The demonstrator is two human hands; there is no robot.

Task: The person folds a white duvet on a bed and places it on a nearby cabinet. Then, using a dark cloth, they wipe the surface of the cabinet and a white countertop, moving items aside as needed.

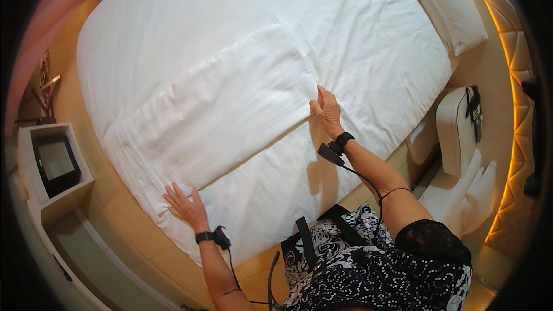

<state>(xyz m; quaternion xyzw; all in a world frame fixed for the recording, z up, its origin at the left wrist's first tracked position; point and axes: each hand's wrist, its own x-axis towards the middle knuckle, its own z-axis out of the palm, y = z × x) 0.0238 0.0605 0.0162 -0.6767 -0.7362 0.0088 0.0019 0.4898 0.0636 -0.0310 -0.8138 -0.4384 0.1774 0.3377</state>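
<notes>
A large bed (403, 52) spread with white linen fills the middle of the view. On it lies a folded white sheet (230, 103), its near edge casting a thin shadow across the bed. My left hand (187, 206) rests flat near the sheet's near left corner, fingers spread. At the right end of that edge, my right hand (327, 114) has its thumb and fingers closed about the sheet's corner; the fingertips are partly hidden. Both wrists carry black bands with small devices and cables.
A white pillow (455, 11) lies at the bed's right end. Beyond the near right side stands a cream box-shaped case (455, 129) beside a tufted, lit wall panel (512, 103). On the left, a white cabinet (80, 150) holds a black-framed object. Tiled floor (124, 224) runs alongside.
</notes>
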